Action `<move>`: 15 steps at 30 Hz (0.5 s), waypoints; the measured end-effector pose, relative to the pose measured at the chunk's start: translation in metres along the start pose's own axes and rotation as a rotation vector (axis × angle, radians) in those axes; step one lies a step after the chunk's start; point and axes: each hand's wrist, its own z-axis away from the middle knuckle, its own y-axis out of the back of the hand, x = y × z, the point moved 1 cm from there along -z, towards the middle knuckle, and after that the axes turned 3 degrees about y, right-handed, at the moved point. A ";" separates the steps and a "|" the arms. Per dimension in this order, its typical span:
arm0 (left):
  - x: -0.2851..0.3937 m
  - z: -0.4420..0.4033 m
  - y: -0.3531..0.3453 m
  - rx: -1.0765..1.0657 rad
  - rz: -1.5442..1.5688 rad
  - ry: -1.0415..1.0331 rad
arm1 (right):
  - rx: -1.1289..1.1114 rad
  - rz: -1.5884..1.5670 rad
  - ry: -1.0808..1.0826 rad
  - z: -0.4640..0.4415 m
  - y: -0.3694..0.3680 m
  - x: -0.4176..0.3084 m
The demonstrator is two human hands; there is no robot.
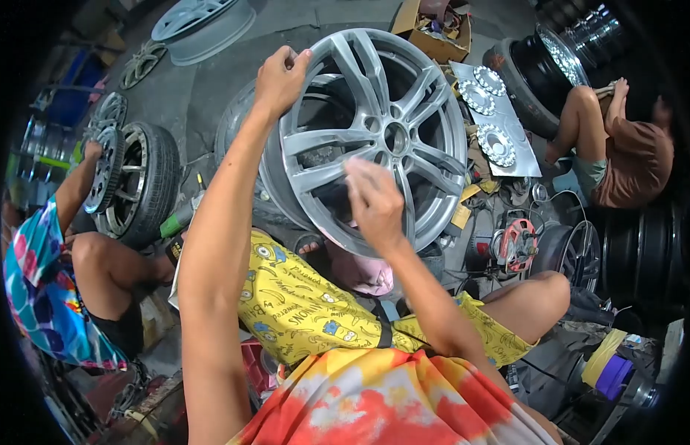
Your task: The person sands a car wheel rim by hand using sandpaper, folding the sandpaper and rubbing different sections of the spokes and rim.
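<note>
A grey multi-spoke alloy wheel rim point(308, 139) stands tilted in front of me, its surface dull and dusty in patches. At its upper left edge, my left hand point(280, 83) is closed with the fingers curled over the outer lip. My right hand point(375, 199) is over the lower left spokes, just below the hub, its fingers bunched together and partly smeared by motion. Something pale pinkish shows at those fingertips, too blurred to name. Behind the rim, to the left, is another wheel point(237, 122), largely hidden.
A person point(56, 274) on the left holds a wheel part beside a tyre point(156, 178). Another person point(631, 156) sits at right. Round silver discs point(496, 144) lie on a board. A cardboard box point(452, 48), a red cable reel point(518, 245) and stacked black rims point(642, 252) stand around.
</note>
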 end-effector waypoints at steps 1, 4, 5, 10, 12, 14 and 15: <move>-0.002 0.000 0.001 0.004 0.003 0.003 | 0.030 0.011 -0.113 -0.003 -0.002 0.016; -0.003 0.000 -0.001 0.011 -0.011 0.009 | 0.077 0.018 -0.286 -0.016 0.000 0.026; -0.002 -0.003 -0.001 0.016 -0.008 0.002 | 0.035 -0.004 -0.221 -0.013 0.001 0.012; -0.002 0.001 -0.001 0.023 0.011 -0.008 | -0.011 0.002 -0.045 -0.002 0.001 0.006; -0.005 0.003 0.000 0.023 0.001 -0.001 | 0.030 0.001 -0.234 -0.009 -0.001 0.021; -0.001 -0.003 -0.001 0.029 0.005 -0.013 | -0.030 0.037 -0.095 0.000 -0.003 0.000; -0.002 -0.002 -0.002 0.020 0.015 -0.006 | -0.048 -0.027 0.013 -0.001 0.000 -0.016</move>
